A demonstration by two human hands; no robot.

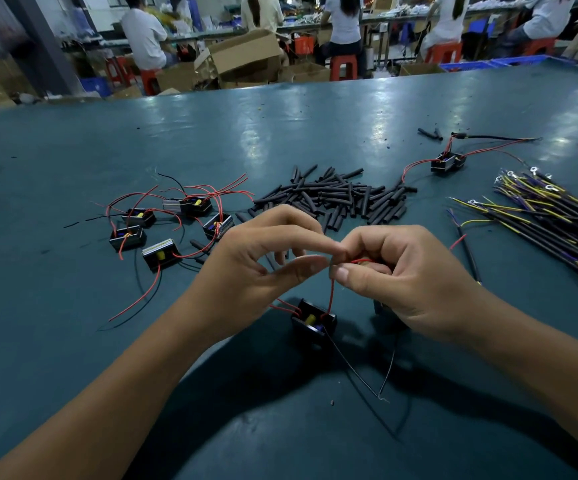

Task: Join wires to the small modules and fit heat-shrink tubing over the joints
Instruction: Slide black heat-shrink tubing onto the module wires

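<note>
You are in the joining step, as far as can be judged: your left hand and right hand meet at the centre of the frame, each pinching between thumb and forefinger the end of the red wire that rises from the small module hanging or resting just below them. Whether a second wire is already twisted into that pinch is hidden by your fingertips. The module's thin black lead trails down toward the lower centre, loose. The next move, I judge, calls for a firm twist of the bared ends, then a sleeve from the heap of heat-shrink tubing just above your hands. The unworked modules lie at centre left, the bundle of black and yellow wires at the right edge, all on the green table.
</note>
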